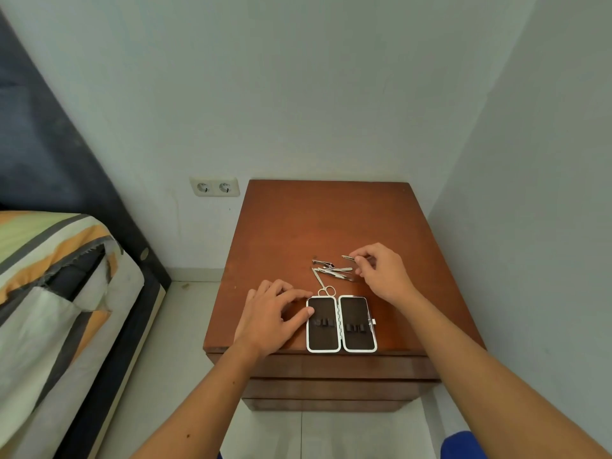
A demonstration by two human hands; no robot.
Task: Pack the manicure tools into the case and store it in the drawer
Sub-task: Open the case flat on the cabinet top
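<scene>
Case (341, 323) lies open flat at the near edge of the wooden counter (331, 223), two dark halves side by side, elastic loops across each, all empty. Left hand (271, 318) rests on the counter at 9 o'clock of the case, fingers (306, 312) spread and loose, thumb tip touching the left half's rim, gripping nothing. Right hand (381, 273) is at 1 o'clock of the case, thumb and forefinger pinched on a thin metal tool (348, 258); it looks like tweezers or a pusher, too small to tell.

The other tools (332, 271) sit in a loose pile at 12 o'clock of the case, just beyond it. Scissors (323, 283) angle down with the ring handles touching the case's top rim. Drawers show below the counter's front edge, shut.

Step in hand, as judged: pick the first tool and seat it.
- Keep the left hand pressing the case so it doesn't slide when a tool pushes under a loop.
- Hold the tool near its middle and feed one end under the loop lengthwise.
- The pile overlaps; lift each piece straight up so its neighbours don't drag.
- Nothing is packed yet, so this is early in the task.
</scene>
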